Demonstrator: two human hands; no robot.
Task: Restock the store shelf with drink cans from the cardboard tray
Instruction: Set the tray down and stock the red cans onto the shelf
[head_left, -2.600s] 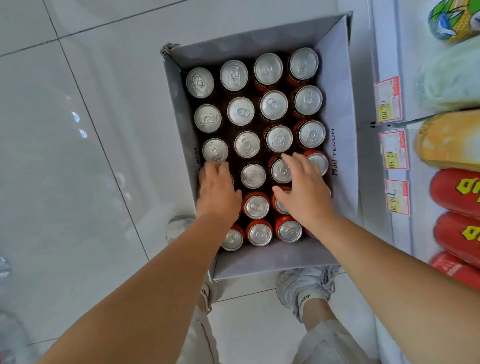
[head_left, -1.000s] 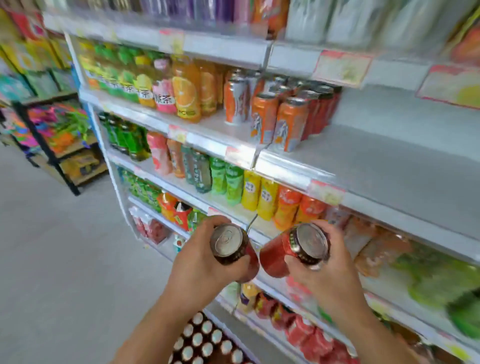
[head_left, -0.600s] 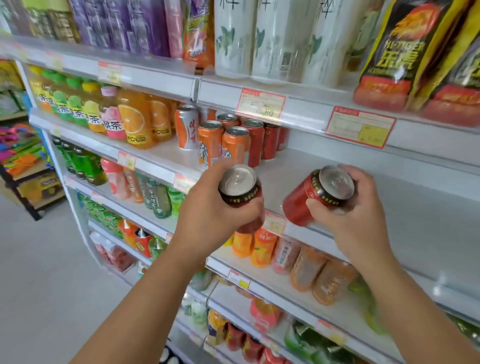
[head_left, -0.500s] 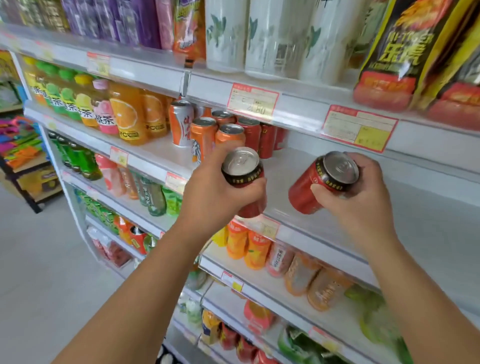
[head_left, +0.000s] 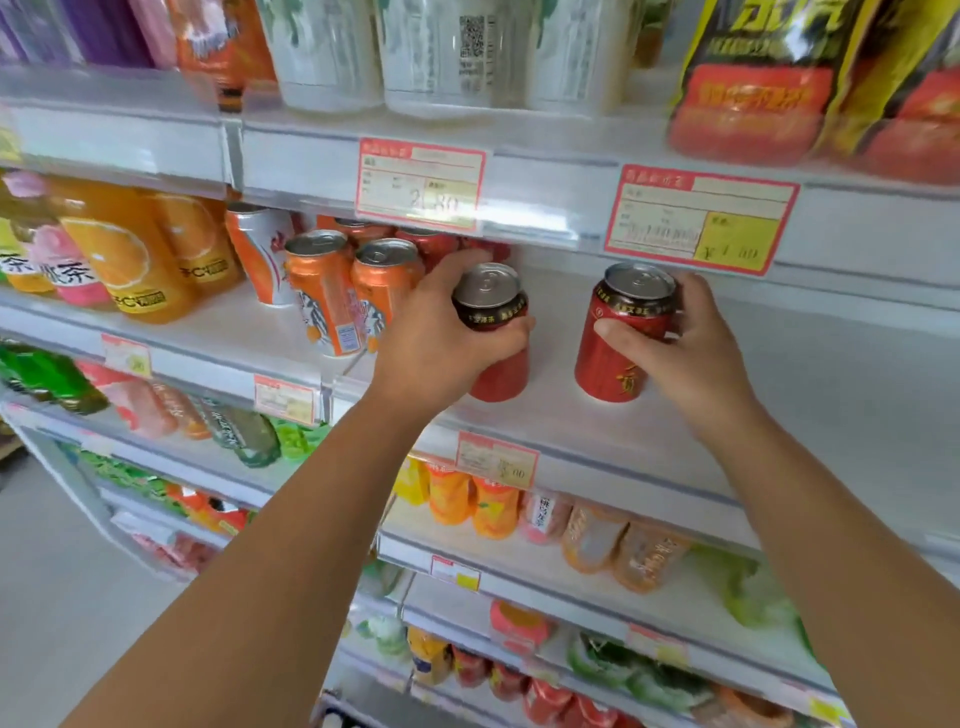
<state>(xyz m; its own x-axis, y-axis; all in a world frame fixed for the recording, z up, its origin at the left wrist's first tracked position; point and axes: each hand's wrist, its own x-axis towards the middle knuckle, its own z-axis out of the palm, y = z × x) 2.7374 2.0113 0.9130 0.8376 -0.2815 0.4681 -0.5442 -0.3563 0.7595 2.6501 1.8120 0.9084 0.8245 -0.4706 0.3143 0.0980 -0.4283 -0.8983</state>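
The left can and right can, both red and in mid-air a moment ago, are now settling upright on the shelf. Two cans, two grips: the left grip is wrapping one, the right grip the other.

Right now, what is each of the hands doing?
Left hand: grips the left red can.
Right hand: grips the right red can.

The shelf lies bare to the right of my right hand and deep behind it, with a gap between my two hands. Orange cans stand just beside my left hand, red cans crowd behind it, and the front edge of the upper shelf hangs low overhead.
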